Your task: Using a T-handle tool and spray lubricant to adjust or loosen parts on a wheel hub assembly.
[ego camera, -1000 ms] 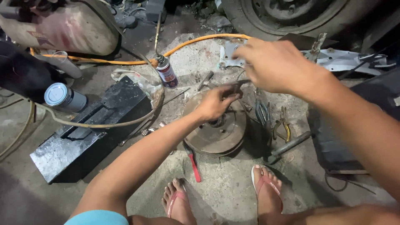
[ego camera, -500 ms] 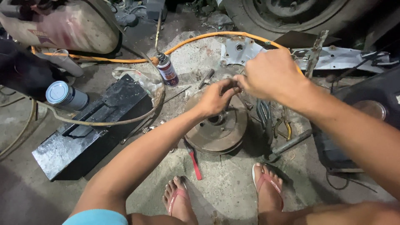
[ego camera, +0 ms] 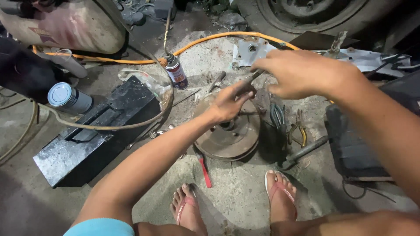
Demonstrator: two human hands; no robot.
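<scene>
A rusty round brake drum (ego camera: pixel 229 135) lies flat on the concrete floor in front of my feet. My left hand (ego camera: pixel 229 102) rests on its far rim, fingers curled around the lower end of a thin dark rod (ego camera: pixel 250 78). My right hand (ego camera: pixel 297 72) hovers just beyond the drum, pinching the upper end of that same rod. The rod slants up to the right between both hands.
Pliers with yellow handles (ego camera: pixel 299 126) and dark cutters (ego camera: pixel 277 116) lie right of the drum. A red-handled tool (ego camera: pixel 204 168) lies by my left foot. A black box (ego camera: pixel 94 129), spray can (ego camera: pixel 176 72), grey tin (ego camera: pixel 68 98), orange hose (ego camera: pixel 205 40) and a tyre (ego camera: pixel 315 13) surround the spot.
My right hand swung from the far right toward my left hand, then drew back slightly right. My left hand stayed on the drum's rim. The camera view shifted a little.
</scene>
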